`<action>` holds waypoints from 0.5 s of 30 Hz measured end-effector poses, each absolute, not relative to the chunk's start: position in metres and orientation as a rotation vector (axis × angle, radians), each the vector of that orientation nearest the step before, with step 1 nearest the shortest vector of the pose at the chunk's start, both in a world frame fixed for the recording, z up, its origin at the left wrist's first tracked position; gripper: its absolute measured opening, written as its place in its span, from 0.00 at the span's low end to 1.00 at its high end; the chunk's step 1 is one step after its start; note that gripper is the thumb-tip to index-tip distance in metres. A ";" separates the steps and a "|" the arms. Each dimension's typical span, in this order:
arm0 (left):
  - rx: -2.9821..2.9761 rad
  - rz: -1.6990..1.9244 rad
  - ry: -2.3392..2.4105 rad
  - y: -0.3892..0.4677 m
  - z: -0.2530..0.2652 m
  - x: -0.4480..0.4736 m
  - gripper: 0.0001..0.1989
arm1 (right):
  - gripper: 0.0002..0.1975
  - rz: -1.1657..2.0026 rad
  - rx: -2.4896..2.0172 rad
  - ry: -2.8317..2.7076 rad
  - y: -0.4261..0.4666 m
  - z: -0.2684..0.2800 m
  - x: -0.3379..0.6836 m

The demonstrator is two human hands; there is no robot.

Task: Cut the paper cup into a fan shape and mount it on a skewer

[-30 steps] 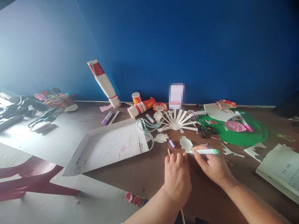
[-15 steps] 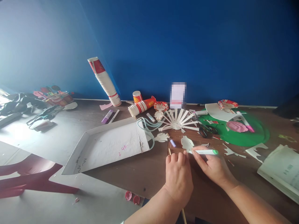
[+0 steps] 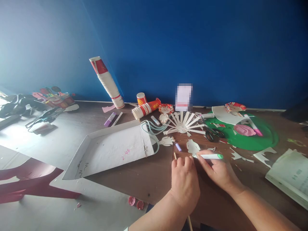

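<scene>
My left hand [image 3: 184, 183] is closed around a thin wooden stick [image 3: 190, 223]; the stick's upper end shows beyond the knuckles and its lower end below the wrist. In my right hand [image 3: 222, 173] is a white marker with a green end [image 3: 209, 156], held between thumb and fingers and lying nearly level. Its other end points at the fingertips of my left hand, and the spot where they meet is partly hidden. Just beyond my hands lies a white paper cutout [image 3: 192, 147]. A small purple marker cap [image 3: 178, 147] rests to its left.
A shallow white box [image 3: 108, 154] stands left of my hands. Behind are a paper strip fan [image 3: 182, 129], black scissors [image 3: 214, 134] and paper cups [image 3: 146, 109]. A leaning cup stack [image 3: 109, 85] is farther back. On the right are a green disc [image 3: 255, 141] and an open book [image 3: 290, 178].
Almost nothing differs. The marker has shifted very slightly left with my right hand, and my left hand keeps its grip on the stick.
</scene>
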State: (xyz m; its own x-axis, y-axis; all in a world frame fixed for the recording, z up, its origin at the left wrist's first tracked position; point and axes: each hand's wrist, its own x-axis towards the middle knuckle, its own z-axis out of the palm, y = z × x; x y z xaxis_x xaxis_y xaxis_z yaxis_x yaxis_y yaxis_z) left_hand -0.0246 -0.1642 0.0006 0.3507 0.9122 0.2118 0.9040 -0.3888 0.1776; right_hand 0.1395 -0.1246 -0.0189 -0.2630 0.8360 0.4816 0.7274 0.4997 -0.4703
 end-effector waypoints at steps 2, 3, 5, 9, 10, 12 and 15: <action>2.559 0.438 1.718 -0.164 0.001 -0.025 0.19 | 0.07 0.198 -1.284 -2.041 -0.124 -0.020 0.140; 2.557 0.430 1.718 -0.164 0.001 -0.025 0.19 | 0.07 0.196 -1.286 -2.038 -0.124 -0.020 0.140; 2.546 0.400 1.720 -0.164 0.002 -0.026 0.18 | 0.07 0.190 -1.291 -2.033 -0.124 -0.019 0.139; 2.495 0.431 1.745 -0.160 0.002 -0.028 0.17 | 0.07 0.168 -1.283 -2.038 -0.124 -0.018 0.140; 2.480 0.463 1.759 -0.158 0.002 -0.028 0.19 | 0.07 0.169 -1.281 -2.042 -0.123 -0.018 0.140; 2.445 0.514 1.800 -0.154 0.000 -0.028 0.23 | 0.07 0.175 -1.278 -2.051 -0.123 -0.018 0.141; 2.391 0.513 1.831 -0.148 -0.002 -0.028 0.24 | 0.06 0.171 -1.271 -2.052 -0.122 -0.019 0.141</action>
State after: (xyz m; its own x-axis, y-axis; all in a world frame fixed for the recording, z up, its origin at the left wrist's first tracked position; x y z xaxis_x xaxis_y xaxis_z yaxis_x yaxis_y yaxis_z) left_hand -0.0279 -0.1479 -0.0019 0.2268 0.9510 0.2103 0.9219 -0.2793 0.2685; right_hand 0.1415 -0.1224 -0.0189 -0.2675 0.8264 0.4955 0.7331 0.5083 -0.4519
